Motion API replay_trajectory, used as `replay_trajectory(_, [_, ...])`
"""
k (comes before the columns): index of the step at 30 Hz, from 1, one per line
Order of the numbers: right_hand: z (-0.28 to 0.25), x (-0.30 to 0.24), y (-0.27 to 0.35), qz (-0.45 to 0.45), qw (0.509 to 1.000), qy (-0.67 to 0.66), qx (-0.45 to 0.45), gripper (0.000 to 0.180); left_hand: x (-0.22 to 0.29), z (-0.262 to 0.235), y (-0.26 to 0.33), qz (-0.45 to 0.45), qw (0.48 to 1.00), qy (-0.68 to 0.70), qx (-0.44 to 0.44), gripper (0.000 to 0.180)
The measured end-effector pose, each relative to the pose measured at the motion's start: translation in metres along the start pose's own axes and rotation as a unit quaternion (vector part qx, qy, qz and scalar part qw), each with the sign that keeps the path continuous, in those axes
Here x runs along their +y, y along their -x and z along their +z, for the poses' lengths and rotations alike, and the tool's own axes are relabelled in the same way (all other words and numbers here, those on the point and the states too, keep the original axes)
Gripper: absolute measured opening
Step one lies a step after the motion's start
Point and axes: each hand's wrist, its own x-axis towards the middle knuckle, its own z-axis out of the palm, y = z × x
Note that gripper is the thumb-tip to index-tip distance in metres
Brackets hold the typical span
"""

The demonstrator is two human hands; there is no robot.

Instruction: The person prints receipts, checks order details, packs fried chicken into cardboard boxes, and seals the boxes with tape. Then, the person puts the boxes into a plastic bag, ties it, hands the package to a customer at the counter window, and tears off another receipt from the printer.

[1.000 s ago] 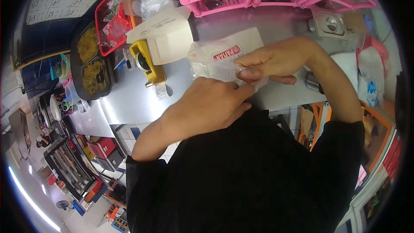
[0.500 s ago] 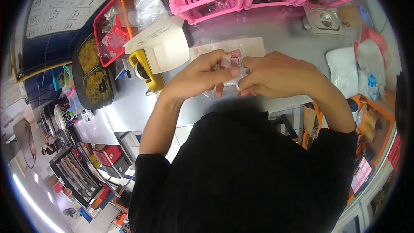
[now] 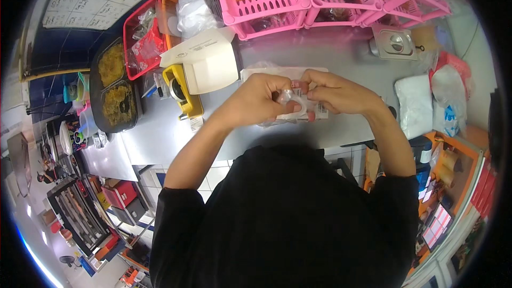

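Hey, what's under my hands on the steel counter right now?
Between the left hand and right hand is a small clear packet. Below it lies a pale flat bag on the counter. The hands cover most of both.

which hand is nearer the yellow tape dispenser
Left. The left hand is just right of the yellow tape dispenser; the right hand is farther right, beyond the left.

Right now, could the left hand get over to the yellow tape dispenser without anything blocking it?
Probably yes. The left hand is pinching a small clear bag with the right hand, but the yellow tape dispenser sits just left of it across bare counter.
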Motion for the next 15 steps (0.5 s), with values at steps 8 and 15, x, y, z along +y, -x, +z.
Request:
replay_trajectory(8, [0.002,-0.014,-0.015,0.107,0.988,-0.095,-0.062,0.027,-0.018,0.028,0.013,0.365,0.724,-0.517,0.274,0.011])
replay_trajectory(15, [0.007,-0.004,-0.015,0.026,0.967,-0.249,0.054,0.033,-0.037,0.043,0.009,0.345,0.685,-0.527,0.367,0.015])
